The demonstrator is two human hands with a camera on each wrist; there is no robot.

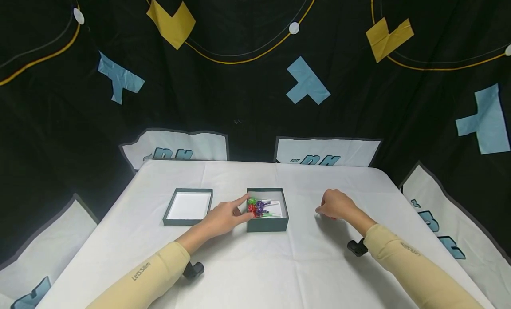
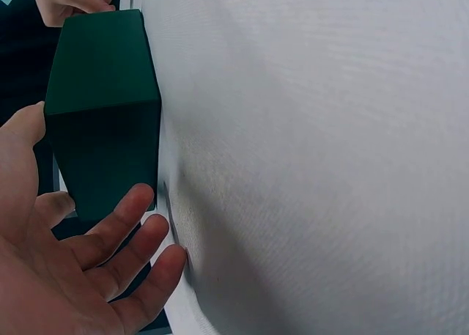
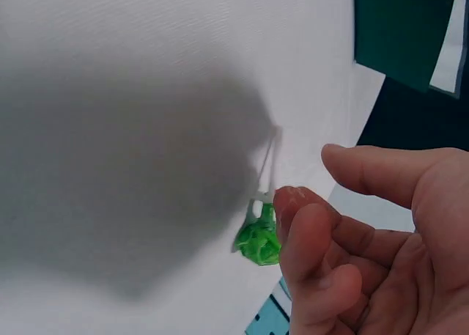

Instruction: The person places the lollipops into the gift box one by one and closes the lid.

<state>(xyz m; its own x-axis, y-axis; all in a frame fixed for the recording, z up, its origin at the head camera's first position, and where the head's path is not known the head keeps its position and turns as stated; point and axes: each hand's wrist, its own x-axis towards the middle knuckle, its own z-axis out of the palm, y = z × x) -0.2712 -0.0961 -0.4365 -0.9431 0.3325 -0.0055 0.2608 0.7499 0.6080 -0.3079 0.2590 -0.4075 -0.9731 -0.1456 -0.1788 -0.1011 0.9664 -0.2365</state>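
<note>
A dark green box (image 1: 266,225) stands uncovered on the table, with several lollipops (image 1: 261,207) in red, purple and green wrappers inside. My left hand (image 1: 225,218) touches its left rim with thumb and index finger. In the left wrist view the other fingers (image 2: 150,236) stretch loosely beside the box wall. Farther right, my right hand (image 1: 337,204) is low over the table. Beside its bent fingertips, in the right wrist view, lies a green-wrapped lollipop (image 3: 260,240) with a white stick. The thumb stands apart from the fingers, and nothing is pinched there.
Left of the box lies its lid (image 1: 187,206), inner white side up. A white cloth (image 1: 255,269) covers the table. Behind it hangs a black curtain (image 1: 247,104) with yellow and blue patches.
</note>
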